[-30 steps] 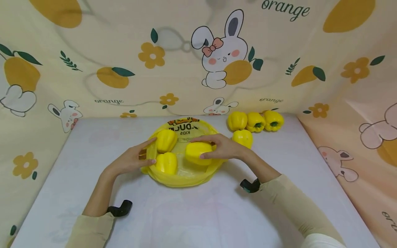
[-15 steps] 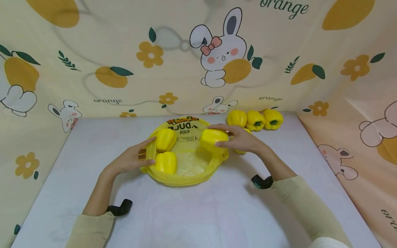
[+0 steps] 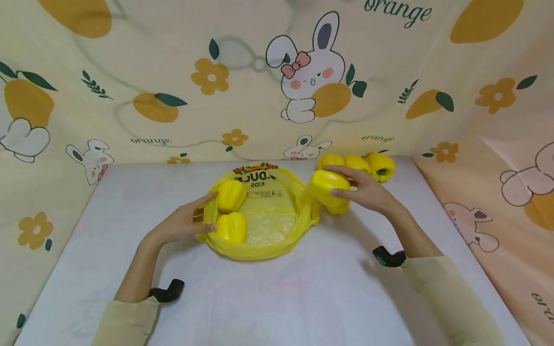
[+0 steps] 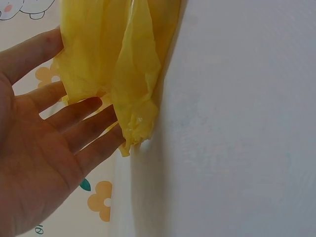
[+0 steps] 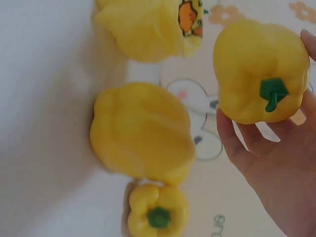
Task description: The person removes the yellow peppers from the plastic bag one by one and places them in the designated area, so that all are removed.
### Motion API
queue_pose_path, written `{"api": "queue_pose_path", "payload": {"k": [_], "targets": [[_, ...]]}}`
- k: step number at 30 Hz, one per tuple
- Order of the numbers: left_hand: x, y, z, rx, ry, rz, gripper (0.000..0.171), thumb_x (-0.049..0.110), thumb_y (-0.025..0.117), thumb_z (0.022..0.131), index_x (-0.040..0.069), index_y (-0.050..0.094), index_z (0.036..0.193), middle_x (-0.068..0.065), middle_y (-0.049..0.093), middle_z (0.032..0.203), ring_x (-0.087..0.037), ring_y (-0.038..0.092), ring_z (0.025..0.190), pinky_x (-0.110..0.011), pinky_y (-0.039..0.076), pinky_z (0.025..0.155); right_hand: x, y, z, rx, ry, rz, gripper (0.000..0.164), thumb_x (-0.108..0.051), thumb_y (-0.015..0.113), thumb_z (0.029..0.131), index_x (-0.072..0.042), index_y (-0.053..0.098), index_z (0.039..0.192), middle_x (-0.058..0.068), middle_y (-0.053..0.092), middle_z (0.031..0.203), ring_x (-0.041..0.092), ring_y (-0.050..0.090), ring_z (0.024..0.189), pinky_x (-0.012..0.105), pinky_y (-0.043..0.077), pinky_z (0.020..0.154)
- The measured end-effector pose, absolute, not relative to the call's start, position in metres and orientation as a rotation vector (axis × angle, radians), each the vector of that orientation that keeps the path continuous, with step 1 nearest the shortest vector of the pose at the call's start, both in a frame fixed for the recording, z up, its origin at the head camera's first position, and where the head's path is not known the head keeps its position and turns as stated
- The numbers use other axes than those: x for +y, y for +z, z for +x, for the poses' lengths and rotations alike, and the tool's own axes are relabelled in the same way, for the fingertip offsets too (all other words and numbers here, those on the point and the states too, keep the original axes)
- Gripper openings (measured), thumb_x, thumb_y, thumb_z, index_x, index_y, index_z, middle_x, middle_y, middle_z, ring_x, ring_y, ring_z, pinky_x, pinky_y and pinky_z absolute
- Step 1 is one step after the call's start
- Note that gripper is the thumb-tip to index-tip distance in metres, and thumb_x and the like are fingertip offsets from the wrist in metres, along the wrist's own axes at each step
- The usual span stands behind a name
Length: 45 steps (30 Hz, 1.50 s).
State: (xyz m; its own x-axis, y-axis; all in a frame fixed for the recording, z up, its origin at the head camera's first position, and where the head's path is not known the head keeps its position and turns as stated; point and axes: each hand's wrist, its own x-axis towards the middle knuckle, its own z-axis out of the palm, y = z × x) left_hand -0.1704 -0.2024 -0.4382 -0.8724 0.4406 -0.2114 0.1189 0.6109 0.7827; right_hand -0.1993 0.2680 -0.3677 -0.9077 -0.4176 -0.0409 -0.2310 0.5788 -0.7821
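A yellow plastic bag [image 3: 268, 247] with printed lettering lies open-mouthed on the table. Two yellow bell peppers, one [image 3: 231, 195] behind the other [image 3: 232, 227], sit inside along its left side. My left hand [image 3: 186, 222] touches the bag's left rim, its fingers extended and spread against the plastic [image 4: 98, 49]. Off the bag's right side, my right hand [image 3: 368, 191] grips another yellow bell pepper [image 3: 326, 185] between thumb and fingers. Its green stem shows in the right wrist view, where the pepper [image 5: 259, 69] is raised. One pepper [image 3: 338, 206] on the table is partly hidden beneath it.
Three more yellow bell peppers stand in a row at the back right, the rightmost pepper [image 3: 381, 166] showing its stem end. A patterned cloth [image 3: 242, 110] rises behind the white table [image 3: 259, 302] and along both sides.
My right hand has carried its bell pepper from over the bag's mouth rightward, past the rim, to above the pepper on the table. The left hand keeps its place at the bag.
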Motion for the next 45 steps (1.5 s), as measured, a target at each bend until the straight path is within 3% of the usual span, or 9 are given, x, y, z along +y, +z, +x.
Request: {"api": "queue_pose_path", "payload": {"k": [8,14,20,23,29,36,42,45], "targets": [[-0.200,-0.439,-0.169,2.437,1.164,0.414,0.093,0.042,0.077,0.085,0.020,0.026,0.159,-0.018,0.025,0.161,-0.043,0.037,0.140,-0.061,0.031,0.112,0.293,-0.370,-0.194,2.633,-1.276,-0.439,0.057,-0.026,0.069,0.095,-0.020,0.049,0.147,0.008,0.045,0.148,0.027,0.048,0.121,0.055,0.040,0.106],[-0.200,-0.439,-0.170,2.452,1.144,0.420,0.093,0.044,0.076,0.085,0.020,0.025,0.159,-0.018,0.026,0.161,-0.043,0.035,0.141,-0.062,0.028,0.113,0.313,-0.374,-0.193,2.688,-1.284,-0.368,0.058,-0.025,0.067,0.096,-0.021,0.045,0.150,0.009,0.044,0.149,0.027,0.047,0.121,0.051,0.041,0.105],[-0.202,-0.439,-0.170,2.452,1.162,0.414,0.091,0.044,0.075,0.086,0.021,0.026,0.159,-0.018,0.027,0.161,-0.043,0.037,0.140,-0.062,0.030,0.112,0.331,-0.382,-0.191,2.732,-1.330,-0.313,0.058,-0.024,0.066,0.097,-0.020,0.045,0.151,0.007,0.039,0.154,0.019,0.044,0.121,0.019,0.043,0.097],[-0.202,-0.439,-0.168,2.443,1.165,0.415,0.091,0.045,0.075,0.086,0.022,0.026,0.159,-0.018,0.027,0.161,-0.044,0.037,0.140,-0.063,0.031,0.111,0.341,-0.390,-0.188,2.755,-1.351,-0.280,0.057,-0.025,0.065,0.098,-0.017,0.044,0.151,0.009,0.042,0.151,0.018,0.045,0.116,0.011,0.045,0.087],[-0.201,-0.437,-0.166,2.462,1.150,0.438,0.090,0.047,0.073,0.087,0.020,0.026,0.159,-0.019,0.028,0.160,-0.044,0.038,0.139,-0.063,0.030,0.111,0.354,-0.405,-0.185,2.745,-1.399,-0.208,0.060,-0.028,0.061,0.100,-0.014,0.038,0.154,0.015,0.044,0.144,0.020,0.046,0.109,0.015,0.050,0.077],[-0.201,-0.437,-0.167,2.461,1.171,0.468,0.086,0.044,0.070,0.090,0.018,0.026,0.159,-0.021,0.027,0.160,-0.044,0.040,0.137,-0.062,0.033,0.111,0.358,-0.416,-0.182,2.740,-1.420,-0.113,0.062,-0.034,0.057,0.101,-0.015,0.034,0.156,0.015,0.042,0.146,0.021,0.042,0.115,0.014,0.044,0.083],[-0.201,-0.437,-0.167,2.466,1.167,0.459,0.087,0.047,0.070,0.090,0.017,0.026,0.159,-0.020,0.028,0.159,-0.043,0.040,0.138,-0.060,0.033,0.111,0.359,-0.425,-0.182,2.744,-1.384,-0.055,0.065,-0.040,0.055,0.102,-0.015,0.032,0.157,0.018,0.040,0.149,0.026,0.041,0.118,0.024,0.043,0.086],[-0.202,-0.437,-0.167,2.471,1.162,0.454,0.088,0.047,0.071,0.089,0.019,0.027,0.159,-0.019,0.029,0.159,-0.043,0.040,0.138,-0.061,0.033,0.111,0.358,-0.428,-0.184,2.744,-1.367,-0.026,0.067,-0.042,0.055,0.101,-0.015,0.030,0.157,0.021,0.036,0.153,0.031,0.040,0.123,0.038,0.045,0.095]]}}
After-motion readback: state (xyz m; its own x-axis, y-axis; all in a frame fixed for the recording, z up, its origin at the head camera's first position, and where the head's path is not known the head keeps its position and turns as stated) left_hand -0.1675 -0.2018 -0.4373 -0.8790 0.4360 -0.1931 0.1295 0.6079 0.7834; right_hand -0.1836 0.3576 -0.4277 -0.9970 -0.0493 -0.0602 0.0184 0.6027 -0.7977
